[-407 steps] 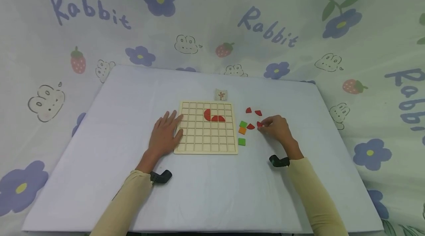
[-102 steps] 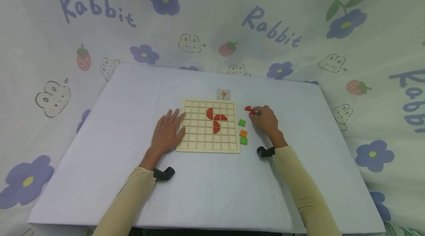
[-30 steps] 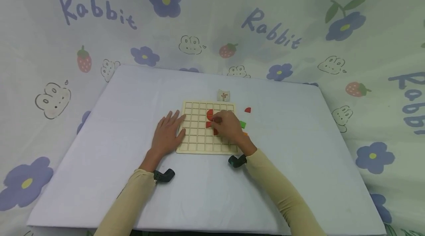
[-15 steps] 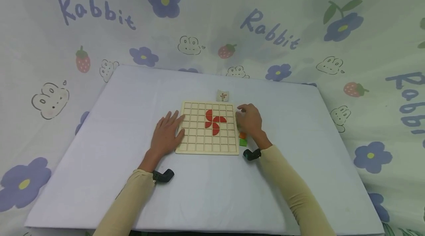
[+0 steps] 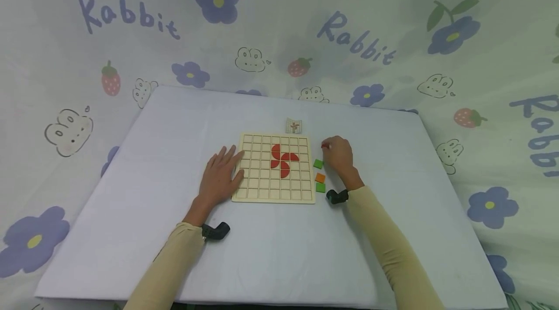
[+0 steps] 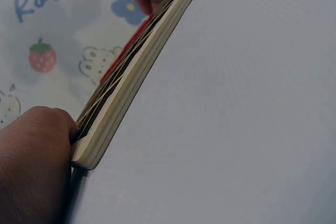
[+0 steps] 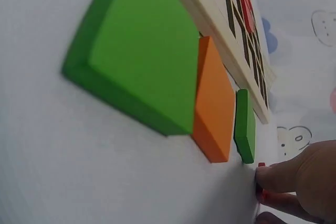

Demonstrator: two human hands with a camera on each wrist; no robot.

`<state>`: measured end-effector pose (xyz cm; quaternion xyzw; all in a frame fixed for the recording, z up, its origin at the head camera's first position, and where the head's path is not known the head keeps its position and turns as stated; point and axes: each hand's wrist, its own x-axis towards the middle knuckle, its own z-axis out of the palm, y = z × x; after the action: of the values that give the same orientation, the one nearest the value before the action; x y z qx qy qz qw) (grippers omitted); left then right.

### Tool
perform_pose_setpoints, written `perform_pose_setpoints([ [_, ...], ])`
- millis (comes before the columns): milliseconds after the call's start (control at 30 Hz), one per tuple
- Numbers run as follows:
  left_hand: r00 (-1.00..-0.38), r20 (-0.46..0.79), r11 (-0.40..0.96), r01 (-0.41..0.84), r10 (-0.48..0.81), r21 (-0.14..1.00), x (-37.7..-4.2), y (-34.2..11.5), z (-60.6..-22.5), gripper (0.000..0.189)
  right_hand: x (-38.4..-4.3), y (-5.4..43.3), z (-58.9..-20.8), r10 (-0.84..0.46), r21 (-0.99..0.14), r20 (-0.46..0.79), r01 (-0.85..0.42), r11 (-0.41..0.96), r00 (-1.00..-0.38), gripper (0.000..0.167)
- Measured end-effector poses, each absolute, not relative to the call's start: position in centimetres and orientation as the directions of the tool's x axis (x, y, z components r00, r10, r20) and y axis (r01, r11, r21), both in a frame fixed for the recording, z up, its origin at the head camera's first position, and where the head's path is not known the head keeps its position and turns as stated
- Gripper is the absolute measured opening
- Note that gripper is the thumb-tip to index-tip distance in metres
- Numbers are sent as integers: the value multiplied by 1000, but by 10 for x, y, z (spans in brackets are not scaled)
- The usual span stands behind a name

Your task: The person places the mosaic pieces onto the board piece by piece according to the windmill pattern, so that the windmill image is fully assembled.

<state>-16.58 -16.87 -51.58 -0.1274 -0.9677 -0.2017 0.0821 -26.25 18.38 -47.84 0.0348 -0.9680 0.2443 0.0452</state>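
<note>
A square wooden grid board [image 5: 257, 188] lies on the table, with red quarter-circle pieces [image 5: 285, 170] set in a pinwheel pattern in its cells. My left hand [image 5: 218, 179] rests flat at the board's left edge, fingers spread and touching the rim. Right of the board, my right hand [image 5: 339, 155] pinches a red quarter-circle piece [image 5: 324, 145] at the table; in the right wrist view the piece [image 7: 261, 190] is mostly covered by thumb and fingers. Two green square tiles [image 5: 318, 164] and an orange square tile [image 5: 320, 178] lie between this hand and the board.
Behind the board lies a small pattern card [image 5: 294, 126]. The table has a white cloth [image 5: 262, 252], and a printed curtain [image 5: 271, 24] hangs behind it. Each wrist wears a dark camera [image 5: 216, 231].
Red pieces were added to the board, which now shows a full pinwheel. My right hand moved from the board back to the right and took hold of a red piece. The left hand stayed put.
</note>
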Motion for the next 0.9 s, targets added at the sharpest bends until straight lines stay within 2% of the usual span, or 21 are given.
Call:
perform_pose_setpoints([
  [200,-956,203,885,275,212,376,-166,-167,-517,57,-259,189,-473,-49,-524,39,-62,850,-998,27],
  [333,-954,203,877,285,221,386,-166,-166,-517,56,-255,197,-460,-70,-506,-25,-48,861,-997,34],
  [433,-955,202,877,281,216,390,-166,-168,-516,56,-253,203,-454,-97,-476,-90,-42,878,-991,31],
  [567,-957,203,881,273,207,386,-166,-169,-516,56,-252,209,-455,-111,-490,-161,-19,871,-981,25],
  [767,-956,205,876,276,209,396,-166,-170,-517,56,-253,210,-460,-125,-522,-153,-27,853,-980,22],
  [900,-956,204,876,276,209,396,-167,-170,-519,56,-247,194,-460,-151,-608,-50,-90,789,-987,15],
])
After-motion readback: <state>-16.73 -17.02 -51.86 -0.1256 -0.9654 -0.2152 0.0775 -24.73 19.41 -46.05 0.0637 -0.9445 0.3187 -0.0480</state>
